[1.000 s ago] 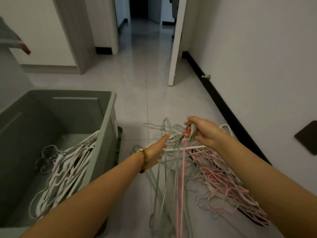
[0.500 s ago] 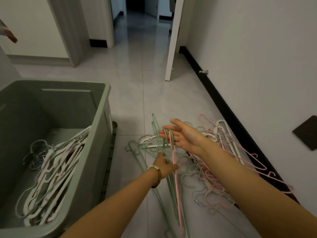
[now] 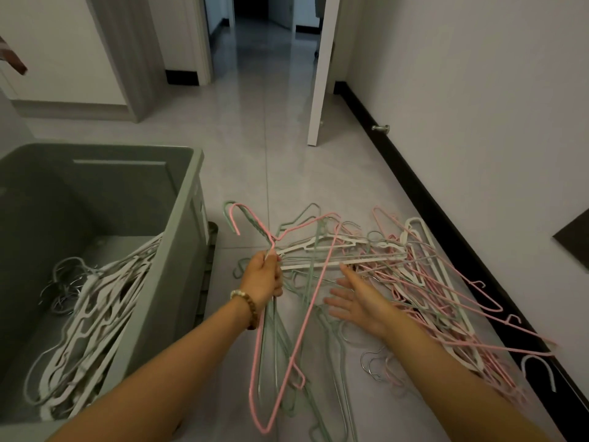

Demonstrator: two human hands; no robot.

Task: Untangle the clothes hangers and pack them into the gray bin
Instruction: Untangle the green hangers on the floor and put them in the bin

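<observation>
Head view: left grip (image 3: 263, 275) clutches thin pink hanger (image 3: 307, 314) and green hangers (image 3: 274, 352), right grip (image 3: 357, 301) spread wide.

I see my left grip (image 3: 263, 277) curled round the necks of a pink hanger (image 3: 319, 282) and a few green hangers (image 3: 272, 339), hooks pointing away from me. My right grip (image 3: 357, 301) hovers just beside them, fingers spread, holding nothing. A tangled pile (image 3: 430, 282) of pink, white and green hangers lies on the floor (image 3: 255, 154) by the wall. White hangers (image 3: 95, 314) lean inside the gray bin (image 3: 194, 193) at left.
</observation>
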